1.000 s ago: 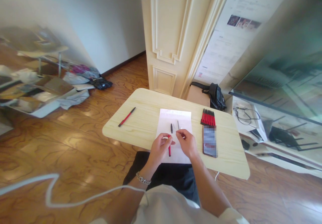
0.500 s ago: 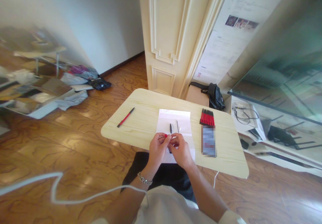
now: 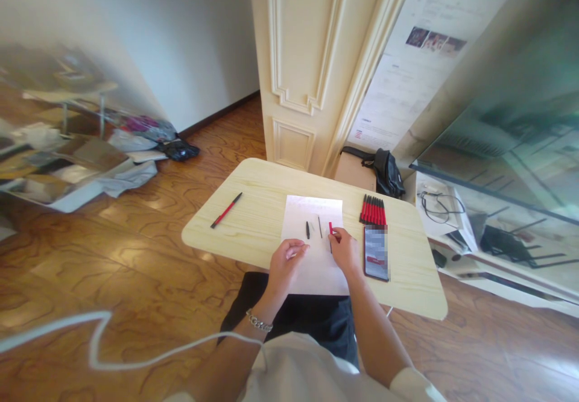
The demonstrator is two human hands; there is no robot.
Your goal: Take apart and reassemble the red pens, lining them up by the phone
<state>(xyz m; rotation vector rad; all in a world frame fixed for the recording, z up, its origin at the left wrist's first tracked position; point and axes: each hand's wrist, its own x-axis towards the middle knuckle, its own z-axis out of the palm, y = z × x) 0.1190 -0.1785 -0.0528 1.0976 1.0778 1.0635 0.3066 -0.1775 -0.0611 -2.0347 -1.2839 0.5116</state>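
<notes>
My right hand (image 3: 346, 250) is closed on a red pen barrel (image 3: 330, 228), which it holds at the right side of a white sheet of paper (image 3: 303, 281). Over the paper's left edge is my left hand (image 3: 284, 263), its thumb and fingers pinched together. Whether anything small sits in that pinch is too fine to make out. Between the hands lie a short black pen part (image 3: 308, 230) and a thin dark refill (image 3: 319, 226). A faint small piece, perhaps a spring, rests between those two.
A red and black pen (image 3: 227, 210) lies on the left of the pale table (image 3: 257, 185). At the right, several such pens (image 3: 373, 210) lie in a row above a phone (image 3: 376, 254). A white cable (image 3: 158, 354) crosses at lower left.
My hands have parted from each other. The right one has moved right with the red barrel, which now shows on the paper, while the left has stayed almost in place.
</notes>
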